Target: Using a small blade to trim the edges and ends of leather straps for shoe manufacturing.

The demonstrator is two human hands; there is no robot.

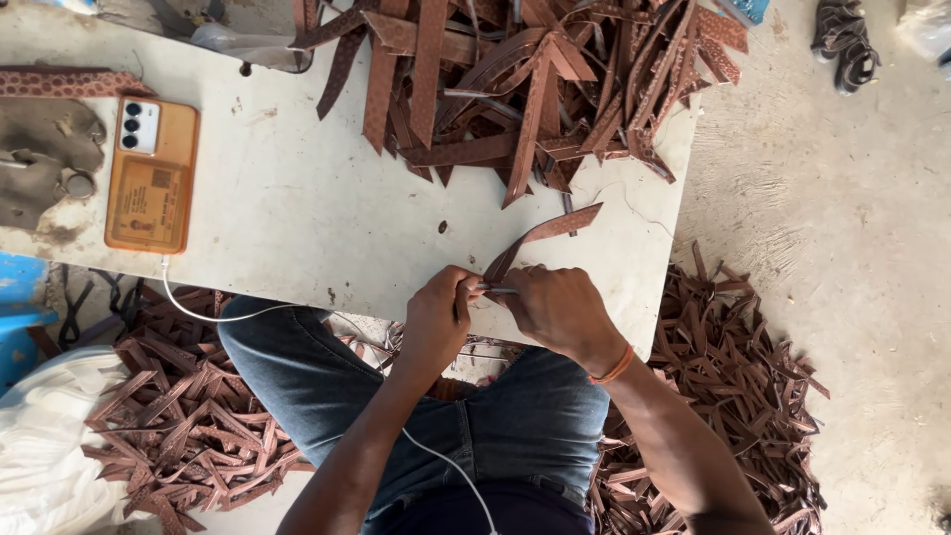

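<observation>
A brown leather strip [543, 234] lies on the white table [297, 208] near its front edge, its pointed end aimed up and right. My left hand [438, 319] pinches the strip's near end. My right hand [557, 309] holds a thin metal tool [498, 290] whose tip meets that same end between the two hands. An orange band circles my right wrist.
A big heap of brown strips [535, 89] covers the table's far side. A phone in an orange case [152, 174] lies at the left, its white cable running down across my lap. More strips are piled on the floor left [188, 416] and right [733, 396]. Sandals [842, 40] lie far right.
</observation>
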